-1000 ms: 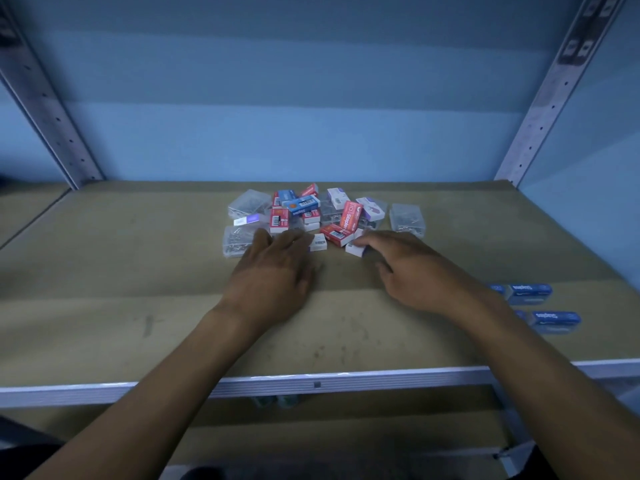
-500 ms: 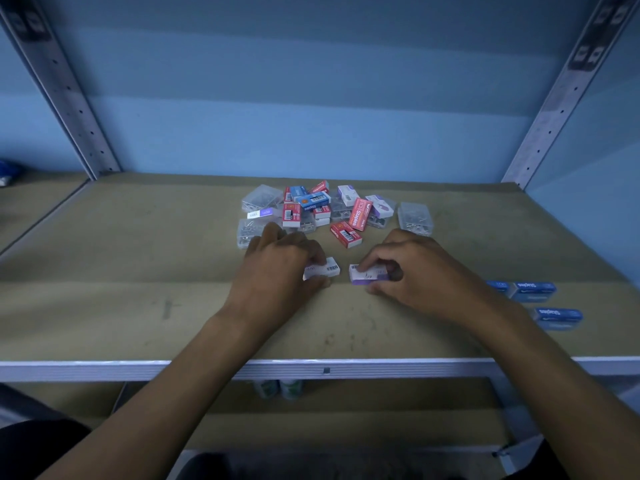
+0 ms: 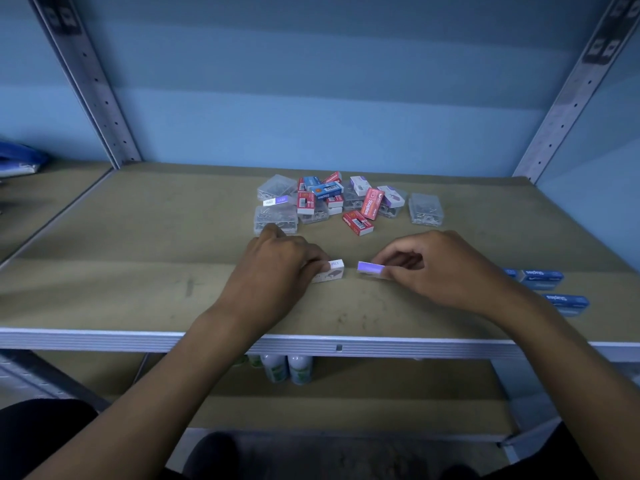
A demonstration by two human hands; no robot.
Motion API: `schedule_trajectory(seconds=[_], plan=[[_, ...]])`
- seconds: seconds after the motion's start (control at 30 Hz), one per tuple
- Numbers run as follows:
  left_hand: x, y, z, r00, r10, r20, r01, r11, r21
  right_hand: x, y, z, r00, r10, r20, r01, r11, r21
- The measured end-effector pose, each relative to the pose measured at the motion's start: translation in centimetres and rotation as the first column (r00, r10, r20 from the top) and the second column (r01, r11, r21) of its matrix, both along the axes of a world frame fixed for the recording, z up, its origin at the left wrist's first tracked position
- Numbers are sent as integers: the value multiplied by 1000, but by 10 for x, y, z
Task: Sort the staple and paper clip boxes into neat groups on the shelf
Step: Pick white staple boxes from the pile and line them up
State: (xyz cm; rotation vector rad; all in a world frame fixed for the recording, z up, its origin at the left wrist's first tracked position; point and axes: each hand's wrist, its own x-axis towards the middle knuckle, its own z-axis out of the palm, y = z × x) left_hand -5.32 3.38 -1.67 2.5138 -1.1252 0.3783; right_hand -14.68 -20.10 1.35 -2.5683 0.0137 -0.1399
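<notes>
I see the brown fibreboard shelf (image 3: pixel 138 237) bounded in front by a pale metal lip (image 3: pixel 104 339) and at the back corners by perforated grey uprights (image 3: pixel 100 98); wide bare board lies to the left of the hands and between them and the lip. At the back centre sits a jumbled heap of small boxes (image 3: pixel 332 202): red and blue cardboard staple boxes and clear plastic cases of clips, overlapping one another. Two blue staple boxes (image 3: pixel 542 278) lie apart near the right edge. My left hand (image 3: pixel 277 271) pinches a white cardboard staple box (image 3: pixel 332 270) resting on the shelf, grip clamped on its left end. My right hand (image 3: pixel 443 268) pinches a white box with a purple face (image 3: pixel 371 268), fingers curled on its right end. The two boxes lie close, not touching.
</notes>
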Motion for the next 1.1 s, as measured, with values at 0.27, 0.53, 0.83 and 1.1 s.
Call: schedule_trajectory(seconds=[0.27, 0.53, 0.83, 1.1], plan=[[7, 1, -3, 993, -64, -99, 60, 997, -42, 4, -2, 2, 999, -35, -27, 33, 998, -61], [14, 13, 12, 952, -26, -304, -44, 974, -222, 0, -10, 8, 998, -66, -13, 66, 998, -6], [8, 19, 25, 920, -17, -391, -53, 985, -166, -1, -9, 3, 999, -5, -37, 4, 1000, -17], [2, 14, 19, 930, -66, -361, 13, 989, -146, -2, -1, 4, 998, 67, -5, -67, 998, 1]])
